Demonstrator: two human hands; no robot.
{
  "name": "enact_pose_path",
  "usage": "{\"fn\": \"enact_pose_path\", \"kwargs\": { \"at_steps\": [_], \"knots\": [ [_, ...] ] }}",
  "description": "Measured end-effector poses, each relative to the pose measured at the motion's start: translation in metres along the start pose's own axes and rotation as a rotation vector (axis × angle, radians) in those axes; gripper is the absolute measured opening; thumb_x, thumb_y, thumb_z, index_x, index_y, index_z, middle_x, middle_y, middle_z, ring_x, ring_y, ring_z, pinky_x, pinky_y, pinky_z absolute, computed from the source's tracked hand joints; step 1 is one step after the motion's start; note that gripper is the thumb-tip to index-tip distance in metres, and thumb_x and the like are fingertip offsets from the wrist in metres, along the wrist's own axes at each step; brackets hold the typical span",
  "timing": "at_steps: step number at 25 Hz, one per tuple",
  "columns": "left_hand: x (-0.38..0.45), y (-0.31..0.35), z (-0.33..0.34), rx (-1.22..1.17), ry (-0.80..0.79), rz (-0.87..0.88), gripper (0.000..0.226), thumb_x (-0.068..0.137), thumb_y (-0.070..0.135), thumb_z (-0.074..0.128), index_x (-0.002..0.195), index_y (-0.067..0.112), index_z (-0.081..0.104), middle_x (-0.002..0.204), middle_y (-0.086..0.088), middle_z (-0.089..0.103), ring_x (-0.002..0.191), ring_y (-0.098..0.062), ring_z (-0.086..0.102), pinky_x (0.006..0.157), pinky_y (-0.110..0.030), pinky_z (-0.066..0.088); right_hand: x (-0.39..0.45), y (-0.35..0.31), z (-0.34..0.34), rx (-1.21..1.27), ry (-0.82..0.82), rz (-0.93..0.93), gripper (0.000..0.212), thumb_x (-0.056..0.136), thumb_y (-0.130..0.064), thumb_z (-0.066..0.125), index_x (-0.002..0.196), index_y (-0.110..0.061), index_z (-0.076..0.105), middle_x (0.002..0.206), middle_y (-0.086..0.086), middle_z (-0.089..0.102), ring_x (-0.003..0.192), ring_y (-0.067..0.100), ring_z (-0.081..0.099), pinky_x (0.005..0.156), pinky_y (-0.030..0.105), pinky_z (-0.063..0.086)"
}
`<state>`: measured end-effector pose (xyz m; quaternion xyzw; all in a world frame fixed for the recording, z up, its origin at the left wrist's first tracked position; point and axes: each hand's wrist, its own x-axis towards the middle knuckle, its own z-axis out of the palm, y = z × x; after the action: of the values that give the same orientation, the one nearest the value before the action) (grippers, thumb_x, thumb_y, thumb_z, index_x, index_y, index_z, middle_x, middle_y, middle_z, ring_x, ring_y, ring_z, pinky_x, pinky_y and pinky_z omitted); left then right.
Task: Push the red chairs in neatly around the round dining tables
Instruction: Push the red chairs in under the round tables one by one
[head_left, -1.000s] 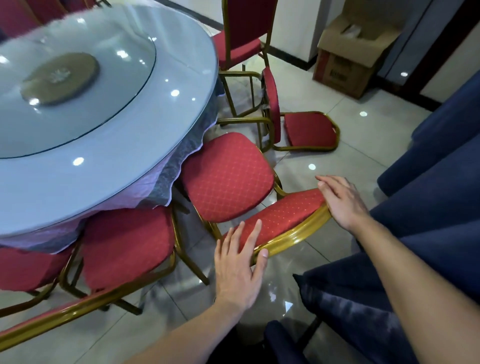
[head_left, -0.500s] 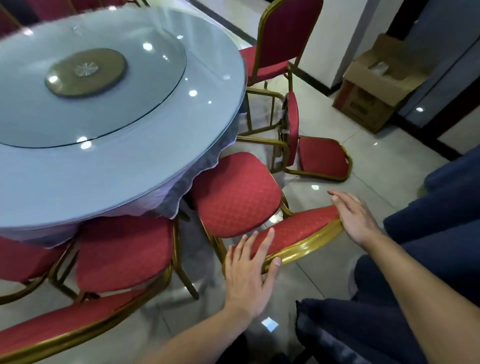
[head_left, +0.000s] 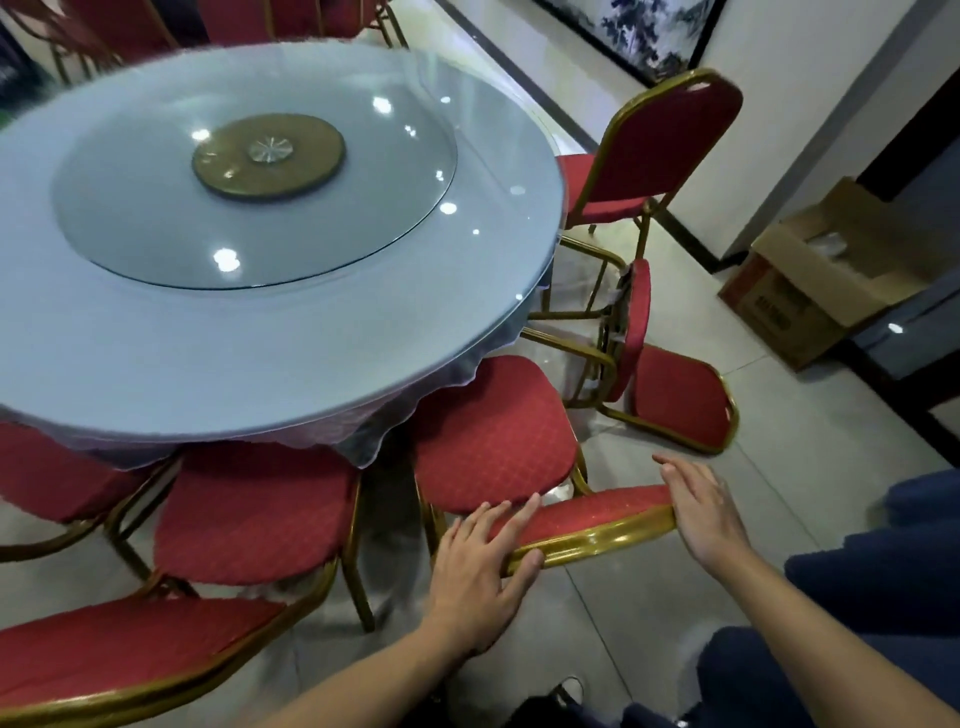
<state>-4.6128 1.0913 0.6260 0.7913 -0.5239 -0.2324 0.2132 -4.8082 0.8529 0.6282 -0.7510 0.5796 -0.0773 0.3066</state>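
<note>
Left arm: bare forearm, reaching forward from the lower edge, angled up and to the right.
Left hand (head_left: 480, 569): palm down, fingers straight and spread (thumb set apart on the near side), resting on the left end of a chair back (head_left: 587, 522).
Right arm: bare forearm, coming in from the lower right corner.
Right hand (head_left: 706, 512): palm turned inward, fingers straight and together, pressed flat against the right end of that same chair back.

Round table (head_left: 363, 332) (cloth-draped) carries glass turntable (head_left: 249, 208), seemingly bare.
</note>
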Motion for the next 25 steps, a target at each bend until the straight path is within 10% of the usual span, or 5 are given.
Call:
{"fn": "enact_pose_path", "kwargs": {
  "at_steps": [12,25],
  "knots": [
    [-0.008,0.087,0.060,-0.044,0.240,-0.171,0.057,0.096,0.072,0.025,0.152,0.062,0.015,0.152,0.022,0.041,0.147,-0.004,0.032,0.111,-0.038,0.042,0.039,0.041,-0.046,0.011,-0.121,-0.234,0.035,0.107,-0.025,0.043,0.135,-0.022,0.063,0.131,0.007,0.061,0.119,0.025,0.051,0.103,0.044,0.041],
    [0.033,0.129,0.076,-0.227,0.606,-0.764,0.077,0.084,0.078,0.017,0.152,0.048,0.035,0.134,0.006,0.061,0.123,-0.018,0.053,0.091,-0.037,0.041,0.071,0.029,-0.060,-0.012,-0.207,-0.345,0.032,0.105,-0.028,0.048,0.131,-0.024,0.065,0.134,0.006,0.060,0.125,0.029,0.049,0.111,0.044,0.033]
  ]
}}
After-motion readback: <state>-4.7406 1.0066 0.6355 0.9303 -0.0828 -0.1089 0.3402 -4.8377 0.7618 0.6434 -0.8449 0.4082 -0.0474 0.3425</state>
